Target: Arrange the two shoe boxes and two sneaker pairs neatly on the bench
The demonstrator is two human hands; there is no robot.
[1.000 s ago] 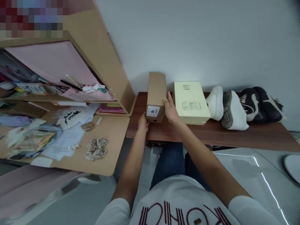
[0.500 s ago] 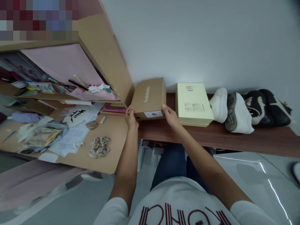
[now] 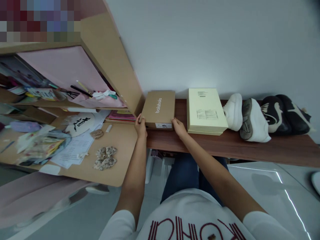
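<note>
A brown cardboard shoebox (image 3: pixel 165 105) printed "balabala" lies flat at the left end of the dark wooden shelf (image 3: pixel 190 141), against the wall. My left hand (image 3: pixel 140 126) grips its near left corner, fingers bent around the edge. At the near right corner my right hand (image 3: pixel 179 127) presses on the side, thumb toward the top. A white label (image 3: pixel 163 125) shows on the box front between my hands. To the right stands a pale yellow shoebox (image 3: pixel 206 108), a gap apart from the brown one.
White shoes (image 3: pixel 253 121) and black sneakers (image 3: pixel 286 115) stand along the shelf's right part. On the left, a desk (image 3: pixel 125 151) holds a patterned hair bow (image 3: pixel 105 157), papers and a white cap (image 3: pixel 81 124). Its side panel (image 3: pixel 112 50) rises close beside the brown box.
The brown shoebox has come down and levelled out onto the shelf, both hands still on it. My right hand has moved slightly left and lower.
</note>
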